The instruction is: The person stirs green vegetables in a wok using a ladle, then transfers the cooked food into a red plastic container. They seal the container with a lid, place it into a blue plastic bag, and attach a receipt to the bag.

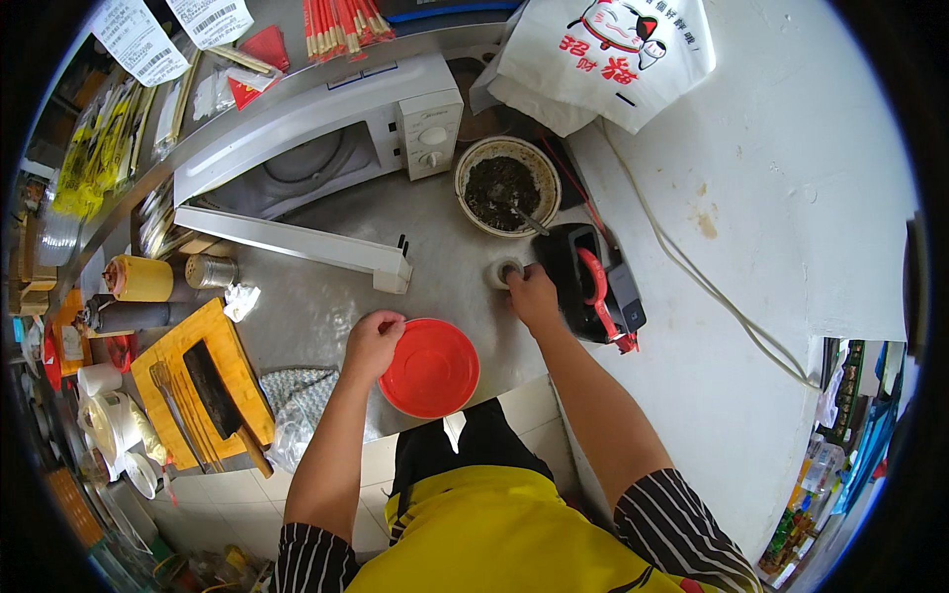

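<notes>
My left hand (373, 345) pinches the left rim of a red round dish (430, 368) at the steel counter's front edge. With my right hand (532, 295) I touch a small white round item (507, 273), possibly a tape roll or small cup, its far side uncovered. Just right of that hand stands a black tape dispenser or printer-like device (567, 256) with a red curved strip (595, 278). Behind it sits a bowl (547, 157) of dark, chopped food with a metal spoon (531, 220) in it.
A white microwave (431, 137) has its door (296, 242) swung out over the counter. At left lie a cutting board (248, 400) with a cleaver (215, 393) and tongs (178, 415), a cloth (296, 385) and sauce bottles (141, 278). A white plastic bag (615, 67) hangs at the back right.
</notes>
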A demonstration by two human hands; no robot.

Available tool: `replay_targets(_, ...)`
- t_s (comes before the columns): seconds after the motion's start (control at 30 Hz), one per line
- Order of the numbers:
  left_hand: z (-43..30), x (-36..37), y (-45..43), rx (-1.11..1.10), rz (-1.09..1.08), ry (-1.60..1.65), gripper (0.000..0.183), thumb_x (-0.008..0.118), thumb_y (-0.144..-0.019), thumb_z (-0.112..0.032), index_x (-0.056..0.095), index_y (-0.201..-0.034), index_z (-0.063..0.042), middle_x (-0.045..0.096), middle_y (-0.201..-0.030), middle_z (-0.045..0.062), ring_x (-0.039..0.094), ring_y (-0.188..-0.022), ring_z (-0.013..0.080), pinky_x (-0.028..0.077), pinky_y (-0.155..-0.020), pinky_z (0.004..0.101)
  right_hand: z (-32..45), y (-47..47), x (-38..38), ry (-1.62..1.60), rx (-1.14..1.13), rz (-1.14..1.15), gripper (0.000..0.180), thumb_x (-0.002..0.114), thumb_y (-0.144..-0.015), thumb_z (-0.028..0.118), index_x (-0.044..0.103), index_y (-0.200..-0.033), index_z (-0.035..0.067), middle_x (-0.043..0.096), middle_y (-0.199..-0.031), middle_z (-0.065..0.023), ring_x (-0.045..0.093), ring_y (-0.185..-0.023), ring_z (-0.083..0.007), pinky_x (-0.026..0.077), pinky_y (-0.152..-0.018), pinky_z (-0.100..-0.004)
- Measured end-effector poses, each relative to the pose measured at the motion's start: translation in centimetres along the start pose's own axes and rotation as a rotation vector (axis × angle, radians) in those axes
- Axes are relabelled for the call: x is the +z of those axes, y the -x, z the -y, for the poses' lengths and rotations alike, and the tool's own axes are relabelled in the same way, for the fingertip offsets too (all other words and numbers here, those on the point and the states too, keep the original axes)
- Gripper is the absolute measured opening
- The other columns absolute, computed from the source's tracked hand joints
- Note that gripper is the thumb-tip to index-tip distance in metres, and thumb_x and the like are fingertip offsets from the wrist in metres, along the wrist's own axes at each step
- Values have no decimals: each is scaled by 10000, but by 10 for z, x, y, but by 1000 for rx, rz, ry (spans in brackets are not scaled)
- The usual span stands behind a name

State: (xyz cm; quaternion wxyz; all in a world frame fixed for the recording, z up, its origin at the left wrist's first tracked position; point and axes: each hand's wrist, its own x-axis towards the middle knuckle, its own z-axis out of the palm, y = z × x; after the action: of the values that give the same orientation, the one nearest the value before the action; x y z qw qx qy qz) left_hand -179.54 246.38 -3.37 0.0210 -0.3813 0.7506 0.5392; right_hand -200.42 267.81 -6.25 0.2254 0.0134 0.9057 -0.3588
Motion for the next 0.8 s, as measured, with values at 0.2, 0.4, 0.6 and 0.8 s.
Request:
replay_targets(0.2,-29,2,-9,199,-50,23,234,661,-930,-133,675,-1141,-33,699,-1095,134,679,-917,214,543,-820,339,30,43,-21,-157,-181,115,293,617,-888,152,674,-1129,-5,727,-961,-177,710,-882,-260,543,-800,-352)
replay_targets(0.4,-80,10,13,617,38,-204,362,662,-909,-77,627,-1269,-62,611,-1330,148,645,-1116,315,527,-979,395,40,67,-23,-363,-200,337,351,624,-885,103,619,-1224,10,706,-1051,-149,680,-892,-193,533,-815,-320)
replay_targets(0.6,-89,14,5,730,73,-289,313,651,-884,-43,669,-1195,-76,671,-1186,138,637,-1088,335,537,-925,422,56,77,-15,-298,-246,413,312,630,-866,105,615,-1163,10,703,-1036,-158,678,-899,-231,539,-840,-343)
replay_targets(0.8,-74,-2,-21,900,46,-359,237,658,-769,-9,707,-995,-64,666,-971,110,632,-946,326,538,-832,440,75,71,-18,-157,-443,543,328,627,-808,63,634,-1134,25,671,-1070,-153,666,-980,-257,529,-882,-356)
